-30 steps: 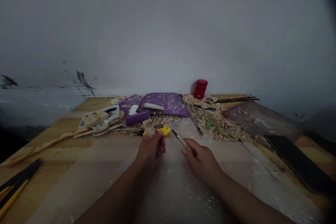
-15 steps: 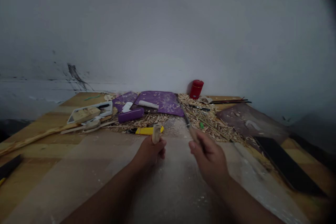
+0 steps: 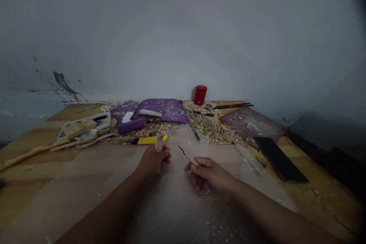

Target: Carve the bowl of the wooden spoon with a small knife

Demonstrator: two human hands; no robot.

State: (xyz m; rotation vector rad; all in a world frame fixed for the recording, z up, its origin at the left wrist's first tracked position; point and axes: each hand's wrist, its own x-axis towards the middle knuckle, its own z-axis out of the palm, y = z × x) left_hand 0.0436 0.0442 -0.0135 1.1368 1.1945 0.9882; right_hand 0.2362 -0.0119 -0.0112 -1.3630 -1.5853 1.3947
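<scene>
My left hand is closed around a small pale piece of carved wood, whose upper end sticks up above the fingers. In my right hand is a carving knife with a pale wooden handle and a thin dark blade. Its tip points up and left, toward the wood but apart from it. Just behind my left hand lies a yellow utility knife. A clear plastic sheet lies under both hands, with small wood chips scattered on it near my right forearm.
Wood shavings cover the back of the table around a purple sheet and a purple roll. A red canister stands by the wall. At left is a white tray; at right, a black flat slab.
My right hand has come down and left, with the knife now tilted toward the carved wood. My left hand still grips the wood. The whole view has shifted slightly.
</scene>
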